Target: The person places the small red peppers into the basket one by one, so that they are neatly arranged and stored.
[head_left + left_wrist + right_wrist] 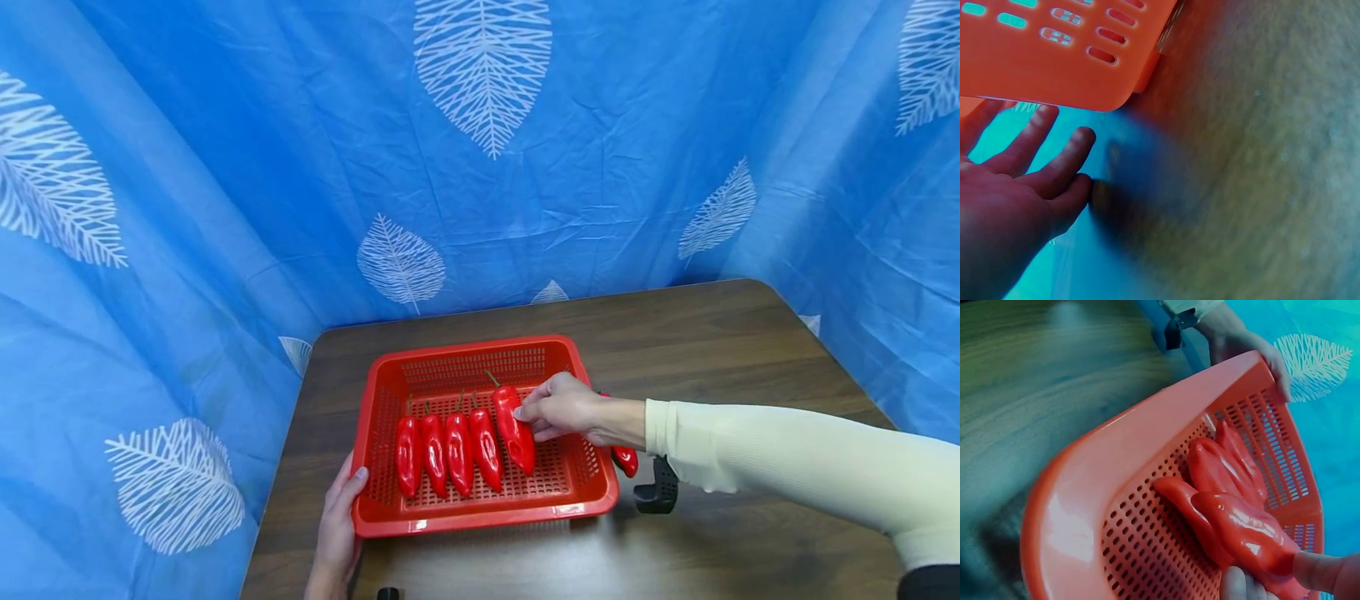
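Note:
A red plastic basket (480, 518) with slotted walls sits on the table. Inside it, several glossy red chili peppers (459, 454) lie side by side in a row, green stems pointing to the back. With thumb and fingers my right hand (564, 410) pinches another red chili pepper (513, 429) at the row's right end, inside the basket; the right wrist view shows this pepper (1254, 534) overlapping the one beside it. At the basket's left rim is my left hand (341, 517), thumb over the rim and fingers along the outer side, gripping it.
A red pepper (625, 461) lies just outside the basket's right side, partly hidden by my right forearm. A black object (657, 487) stands near that forearm, and a small black item (387, 593) is at the bottom edge. Blue leaf-patterned curtains (480, 208) surround the wooden table (720, 350).

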The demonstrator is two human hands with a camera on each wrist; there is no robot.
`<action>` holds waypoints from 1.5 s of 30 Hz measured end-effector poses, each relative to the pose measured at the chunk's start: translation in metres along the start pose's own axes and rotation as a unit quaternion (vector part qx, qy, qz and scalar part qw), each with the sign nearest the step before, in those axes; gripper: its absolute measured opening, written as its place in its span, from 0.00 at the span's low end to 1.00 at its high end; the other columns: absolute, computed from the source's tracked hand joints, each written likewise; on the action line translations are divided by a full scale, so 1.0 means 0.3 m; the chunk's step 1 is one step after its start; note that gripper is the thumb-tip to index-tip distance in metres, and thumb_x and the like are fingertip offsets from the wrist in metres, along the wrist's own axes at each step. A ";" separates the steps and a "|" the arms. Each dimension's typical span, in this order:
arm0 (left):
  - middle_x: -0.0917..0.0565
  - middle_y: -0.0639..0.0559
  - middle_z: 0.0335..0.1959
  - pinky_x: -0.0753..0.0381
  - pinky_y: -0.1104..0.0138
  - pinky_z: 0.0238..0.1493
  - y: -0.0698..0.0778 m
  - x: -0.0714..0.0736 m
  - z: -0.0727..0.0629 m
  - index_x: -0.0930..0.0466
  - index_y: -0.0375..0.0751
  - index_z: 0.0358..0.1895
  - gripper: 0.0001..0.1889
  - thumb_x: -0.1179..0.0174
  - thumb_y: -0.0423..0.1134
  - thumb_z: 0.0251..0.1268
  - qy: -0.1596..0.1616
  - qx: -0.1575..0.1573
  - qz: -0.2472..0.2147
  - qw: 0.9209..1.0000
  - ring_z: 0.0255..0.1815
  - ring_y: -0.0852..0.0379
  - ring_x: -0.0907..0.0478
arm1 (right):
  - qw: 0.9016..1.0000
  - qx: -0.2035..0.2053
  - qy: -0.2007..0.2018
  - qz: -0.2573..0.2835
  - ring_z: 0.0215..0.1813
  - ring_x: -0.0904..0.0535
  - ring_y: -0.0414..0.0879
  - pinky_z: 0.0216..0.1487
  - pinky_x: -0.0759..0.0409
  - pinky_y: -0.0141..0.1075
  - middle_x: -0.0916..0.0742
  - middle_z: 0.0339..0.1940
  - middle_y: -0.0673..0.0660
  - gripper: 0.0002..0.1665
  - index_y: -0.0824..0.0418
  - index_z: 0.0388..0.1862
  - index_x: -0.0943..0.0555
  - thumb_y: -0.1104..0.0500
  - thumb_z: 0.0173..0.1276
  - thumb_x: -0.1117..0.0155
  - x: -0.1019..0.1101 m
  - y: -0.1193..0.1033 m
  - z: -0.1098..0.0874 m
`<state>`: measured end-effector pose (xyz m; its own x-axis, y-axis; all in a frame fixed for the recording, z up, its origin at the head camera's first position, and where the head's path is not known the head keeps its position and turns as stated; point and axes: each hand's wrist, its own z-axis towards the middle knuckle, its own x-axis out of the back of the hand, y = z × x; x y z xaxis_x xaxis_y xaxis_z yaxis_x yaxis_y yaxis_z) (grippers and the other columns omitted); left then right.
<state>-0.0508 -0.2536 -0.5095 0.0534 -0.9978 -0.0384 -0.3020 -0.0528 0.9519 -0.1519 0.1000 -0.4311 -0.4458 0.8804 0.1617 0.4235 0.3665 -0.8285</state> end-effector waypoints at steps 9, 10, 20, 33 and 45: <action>0.41 0.43 0.90 0.19 0.75 0.64 -0.004 -0.003 0.000 0.54 0.46 0.92 0.35 0.57 0.51 0.91 -0.005 -0.002 -0.002 1.000 0.85 0.44 0.37 | 1.000 -0.001 0.005 -0.026 0.47 0.07 0.51 0.56 0.08 0.49 0.07 0.47 0.62 0.16 0.70 0.55 0.15 0.61 0.77 0.27 -0.028 0.017 0.017; 0.41 0.43 0.89 0.19 0.74 0.63 -0.003 -0.004 0.001 0.53 0.47 0.92 0.36 0.57 0.51 0.91 -0.004 0.000 -0.001 1.000 0.85 0.43 0.37 | 1.000 -0.003 0.007 -0.026 0.46 0.07 0.51 0.56 0.08 0.49 0.07 0.47 0.62 0.15 0.70 0.55 0.15 0.61 0.77 0.27 -0.030 0.019 0.020; 0.44 0.42 0.91 0.19 0.75 0.63 -0.004 -0.002 -0.002 0.56 0.47 0.92 0.36 0.57 0.51 0.91 -0.005 -0.007 -0.004 1.000 0.88 0.39 0.42 | 0.998 -0.007 0.039 -0.049 0.41 0.09 0.47 0.51 0.07 0.45 0.08 0.42 0.61 0.10 0.69 0.48 0.12 0.62 0.75 0.26 -0.054 0.039 0.060; 0.43 0.43 0.90 0.19 0.74 0.64 -0.005 0.000 -0.003 0.55 0.47 0.92 0.36 0.57 0.52 0.91 -0.006 -0.011 -0.005 1.000 0.87 0.39 0.41 | 0.997 -0.029 0.039 -0.068 0.32 0.12 0.44 0.42 0.07 0.39 0.09 0.34 0.57 0.06 0.66 0.40 0.11 0.63 0.75 0.26 -0.076 0.064 0.101; 0.41 0.46 0.90 0.16 0.72 0.63 -0.001 -0.004 -0.001 0.53 0.51 0.92 0.37 0.54 0.53 0.90 0.001 0.006 -0.007 1.000 0.86 0.42 0.39 | 0.998 -0.038 -0.001 -0.047 0.30 0.13 0.44 0.43 0.07 0.39 0.09 0.32 0.58 0.08 0.66 0.36 0.13 0.62 0.76 0.27 -0.077 0.067 0.095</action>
<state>-0.0504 -0.2524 -0.5097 0.0590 -0.9969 -0.0515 -0.3132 -0.0675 0.9473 -0.1556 0.0786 -0.4667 -0.4873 0.8409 0.2355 0.4392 0.4691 -0.7662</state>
